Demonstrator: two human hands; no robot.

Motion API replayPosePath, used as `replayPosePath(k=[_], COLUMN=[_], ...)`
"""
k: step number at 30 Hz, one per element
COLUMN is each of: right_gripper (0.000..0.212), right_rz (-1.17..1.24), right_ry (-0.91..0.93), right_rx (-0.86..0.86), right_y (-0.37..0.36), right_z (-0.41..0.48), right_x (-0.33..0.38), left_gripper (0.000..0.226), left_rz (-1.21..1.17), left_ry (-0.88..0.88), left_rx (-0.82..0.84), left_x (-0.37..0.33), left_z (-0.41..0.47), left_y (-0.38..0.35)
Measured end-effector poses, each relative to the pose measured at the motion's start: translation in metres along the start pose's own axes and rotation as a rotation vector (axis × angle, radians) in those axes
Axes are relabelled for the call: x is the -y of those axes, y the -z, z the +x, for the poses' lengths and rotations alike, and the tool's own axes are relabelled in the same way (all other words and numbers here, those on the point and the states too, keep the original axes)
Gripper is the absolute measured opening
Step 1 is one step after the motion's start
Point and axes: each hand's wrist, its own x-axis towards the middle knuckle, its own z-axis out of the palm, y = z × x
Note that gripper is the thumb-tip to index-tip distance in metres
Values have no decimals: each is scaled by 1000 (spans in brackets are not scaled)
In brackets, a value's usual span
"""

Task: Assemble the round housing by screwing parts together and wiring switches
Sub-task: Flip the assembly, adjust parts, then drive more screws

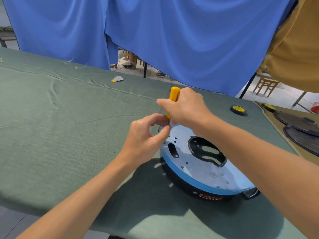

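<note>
While the right hand (184, 107) grips the yellow screwdriver (174, 95) upright, the left hand (146, 133) pinches at its tip, probably steadying a screw. The round housing (203, 169) lies on the surface (60, 118). Next: seat, then turn.

Right hand (185, 107) gripping yellow screwdriver (174, 95) upright, left hand (146, 135) steadying tip, round housing (203, 163) rim

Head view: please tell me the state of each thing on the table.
Screwdriver: upright, gripped by right hand.
Left hand: fingers pinch near the screwdriver tip.
Round housing: flat on table, shiny plate up.
Tape roll: lying flat, untouched.
Green tablecloth: wrinkled.
</note>
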Motion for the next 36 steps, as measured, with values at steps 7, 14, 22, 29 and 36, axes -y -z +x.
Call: replayPosePath(k=[7,14,22,29,36], right_gripper=[62,10,7,12,14], right_rz=[-166,-222,-433,-477,-473], right_ry=[2,427,496,493,411], right_rx=[180,345,479,502,497], right_y=[10,71,67,63,62], right_z=[-3,11,10,11,10], right_x=[-3,15,21,28,28], left_gripper=[11,6,6,12,14], left_rz=[45,172,171,174,182], left_ry=[85,-36,-60,-88,-93], left_rx=[-1,47,43,54,112], left_x=[0,-5,0,2,6], left_z=[14,15,8,6,9], left_y=[-3,-1,2,-1,-5])
